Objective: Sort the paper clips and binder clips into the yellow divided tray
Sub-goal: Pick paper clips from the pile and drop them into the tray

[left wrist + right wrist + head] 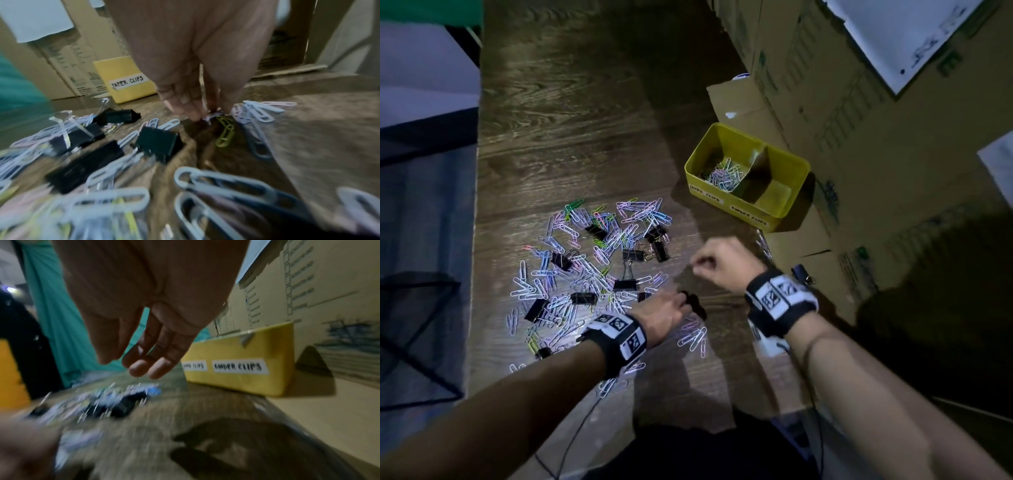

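A heap of pastel paper clips [592, 260] mixed with black binder clips [631, 255] lies on the dark wood table. My left hand [683, 298] reaches down at the heap's right edge. In the left wrist view its fingertips [193, 113] pinch a lilac paper clip [212, 114], with a green clip [225, 133] just below. My right hand [697, 267] hovers above the table between heap and tray, fingers relaxed [141, 366] and holding nothing I can see. The yellow divided tray [726, 205] stands at the right; its left compartment holds paper clips [722, 174].
Cardboard boxes [859, 171] rise behind and right of the tray, with a flap under it. One black binder clip [799, 272] lies on the cardboard near my right wrist. A black mesh object [414, 325] sits beyond the table's left edge. A cable [571, 438] hangs at the near edge.
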